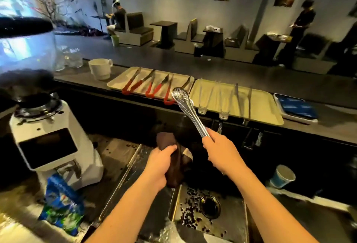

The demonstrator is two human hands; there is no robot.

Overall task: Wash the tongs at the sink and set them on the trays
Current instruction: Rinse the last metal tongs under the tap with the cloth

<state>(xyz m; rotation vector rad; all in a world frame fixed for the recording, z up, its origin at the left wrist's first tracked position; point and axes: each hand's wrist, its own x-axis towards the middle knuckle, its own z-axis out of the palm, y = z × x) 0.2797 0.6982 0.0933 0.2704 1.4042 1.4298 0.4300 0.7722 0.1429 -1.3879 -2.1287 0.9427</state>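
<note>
My right hand (pixel 222 151) grips the handle end of shiny steel tongs (pixel 186 107), whose perforated spoon tips point up and away over the sink (pixel 228 221). My left hand (pixel 160 163) clutches a dark brown cloth (pixel 174 157) above the sink's left edge, a short way left of the tongs. On the raised counter behind stand two beige trays: the left tray (pixel 116 82) carries several red-handled tongs (pixel 135 86), the right tray (pixel 264 105) carries clear plastic tongs (pixel 204 97) and slim metal tongs (pixel 243 101).
Coffee beans lie scattered round the sink's drain (pixel 209 207). A white grinder (pixel 52 140) and a blue bag (pixel 61 206) stand on the left. A white mug (pixel 99 68), a blue-lined tray (pixel 297 108) and a paper cup (pixel 283 178) are nearby. Two people are in the seating area.
</note>
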